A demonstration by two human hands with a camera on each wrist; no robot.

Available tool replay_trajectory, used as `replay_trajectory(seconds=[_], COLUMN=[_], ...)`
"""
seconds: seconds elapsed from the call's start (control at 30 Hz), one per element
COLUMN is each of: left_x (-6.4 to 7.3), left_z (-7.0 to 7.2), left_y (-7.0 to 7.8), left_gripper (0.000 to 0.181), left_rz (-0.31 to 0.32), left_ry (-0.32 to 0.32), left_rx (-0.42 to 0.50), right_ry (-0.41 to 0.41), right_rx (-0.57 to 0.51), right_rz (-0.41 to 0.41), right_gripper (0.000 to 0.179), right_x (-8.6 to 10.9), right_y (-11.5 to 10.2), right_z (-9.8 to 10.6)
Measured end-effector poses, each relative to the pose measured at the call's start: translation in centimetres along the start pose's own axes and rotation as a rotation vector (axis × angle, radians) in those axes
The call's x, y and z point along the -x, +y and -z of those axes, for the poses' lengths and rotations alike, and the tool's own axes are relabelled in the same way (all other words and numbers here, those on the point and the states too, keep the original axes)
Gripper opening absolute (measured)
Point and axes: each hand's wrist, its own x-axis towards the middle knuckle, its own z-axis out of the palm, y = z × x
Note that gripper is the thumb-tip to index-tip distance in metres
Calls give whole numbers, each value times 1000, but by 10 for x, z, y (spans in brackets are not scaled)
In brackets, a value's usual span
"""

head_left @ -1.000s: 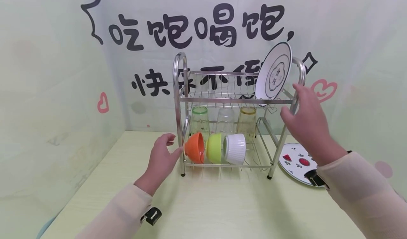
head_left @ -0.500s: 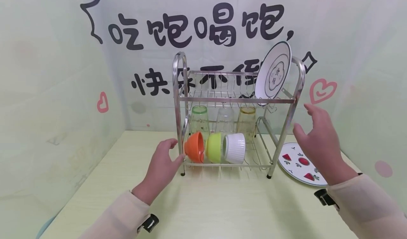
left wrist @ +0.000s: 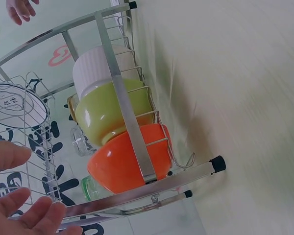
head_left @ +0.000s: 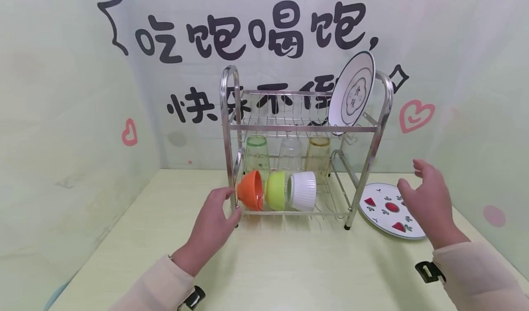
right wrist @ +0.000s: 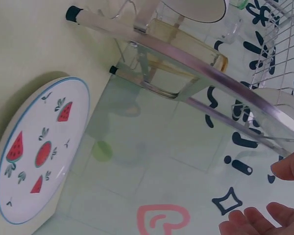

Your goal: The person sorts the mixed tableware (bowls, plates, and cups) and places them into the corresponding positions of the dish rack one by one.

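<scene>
A two-tier metal dish rack [head_left: 303,128] stands on the table. On its lower tier an orange bowl [head_left: 250,190], a lime green bowl [head_left: 275,190] and a white ribbed bowl [head_left: 302,191] lie on their sides in a row. A white plate with a dark rim [head_left: 353,90] leans upright at the upper tier's right end. Beside the rack's left front post is my left hand [head_left: 211,223], fingers relaxed; whether it touches the post I cannot tell. My right hand [head_left: 431,205] holds nothing, its fingers loosely bent, right of the rack near a watermelon-patterned plate [head_left: 384,217].
Behind the bowls stand a green glass [head_left: 257,152], a clear glass [head_left: 290,152] and a yellowish glass [head_left: 317,157]. The patterned plate lies flat on the table [head_left: 289,265] to the right. A printed backdrop [head_left: 186,95] closes off the back and sides.
My right hand has moved down and right, away from the rack's upper right post toward the patterned plate. The left hand has dropped slightly beside the left post. Rack and dishes keep their places.
</scene>
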Motion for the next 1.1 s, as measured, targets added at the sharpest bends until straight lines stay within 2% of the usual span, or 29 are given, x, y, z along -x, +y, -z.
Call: replay_trajectory(seconds=[0.17,0.37,0.77,0.87,1.1], left_x=[5,12,23,25,30], left_z=[-3,-7,-16,-19,-22], left_y=[-2,4,9,9,12], left_gripper=[45,46,45,45,42], left_rz=[-33,-37,-104,-125,-172], left_ry=[4,-9,-8,-13,-37], left_rx=[-23,-23,-15,-21,-23], right_ry=[-25,-65,-206,-248,-354], right_rx=[9,19,5,29,122], right_rz=[-53,-117,-429,-468,-488], right_gripper=[63,64,69,71,70], right_x=[0,0,-14,-16,-16], right_y=[18,38,78,88,108], right_z=[-4,-7,-5,-3,-1])
